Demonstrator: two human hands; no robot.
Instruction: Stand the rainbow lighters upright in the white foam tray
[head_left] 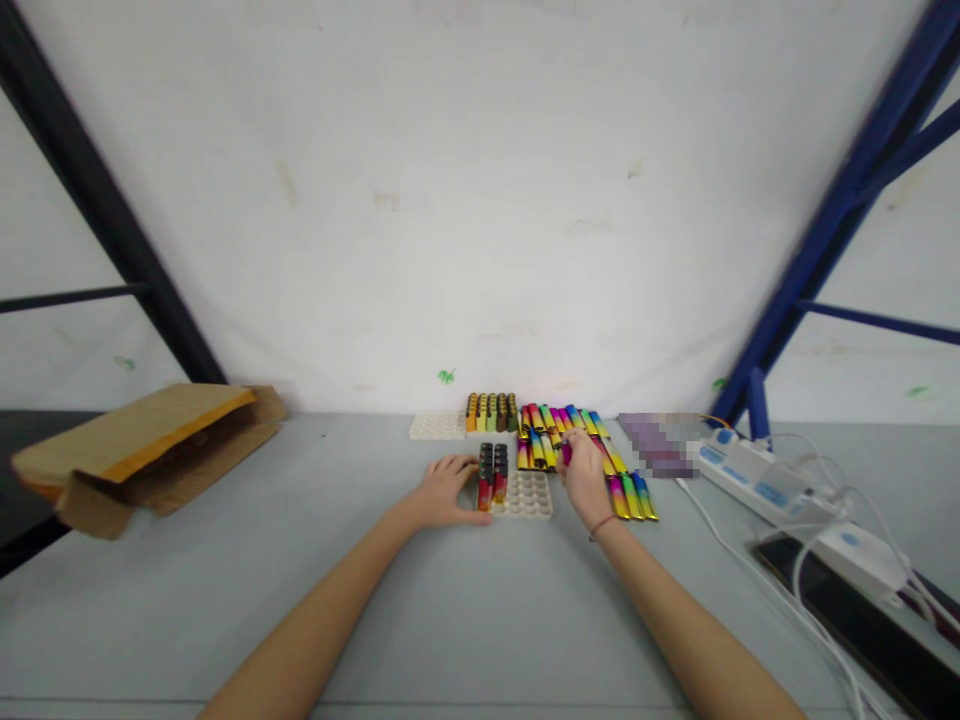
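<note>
My left hand [446,492] rests on the grey table, its fingers beside a white moulded tray [531,497] and holding nothing. Dark disposable lighters [491,476] with red and orange lower bodies stand upright in a tight group at the tray's left end. My right hand [585,477] is over a heap of rainbow metallic lighters [559,436] and grips a magenta-tinted one, mostly hidden by my fingers. Farther back, a row of upright yellow and green lighters [490,412] stands beside a second white tray [436,426].
A brown cardboard mailer [142,458] lies at the left. To the right are a pixelated patch [660,445], a white power strip [750,475], white cables and a dark flat panel [847,625]. Blue and black shelf uprights flank a white wall.
</note>
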